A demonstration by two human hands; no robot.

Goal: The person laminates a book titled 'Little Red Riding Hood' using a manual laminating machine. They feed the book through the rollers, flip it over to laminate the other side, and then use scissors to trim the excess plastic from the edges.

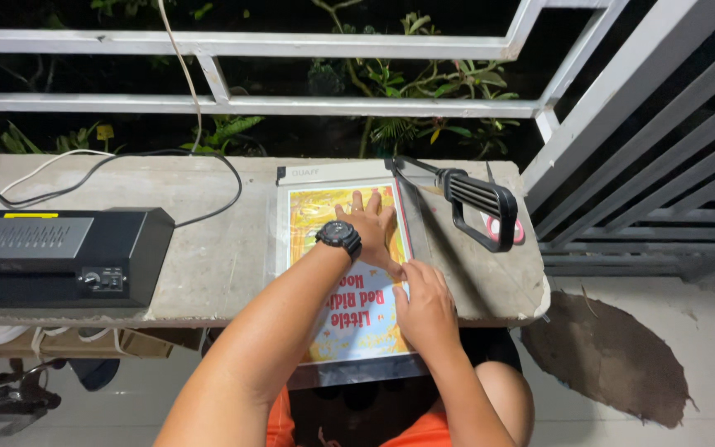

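The laminated sheet (pixel 349 273), left of centre in the frame, looked glossy plastic over printed paper. The ledge (pixel 208 257) beneath was rough, matt concrete. At far left, the laminator (pixel 59 257) had a matt black plastic casing. Above, the railing (pixel 291 106) was smooth painted metal.

Lit hard from above and behind the camera, bright on the concrete tabletop (pixel 217 257) and the laminated sheet (pixel 349 273), with soft glare on its clear border. Beyond the white railing (pixel 250 103), near-black night, only a few leaves catching light. Deep shadow under the tabletop. Sharp at centre, slightly bowed and softer toward the edges.
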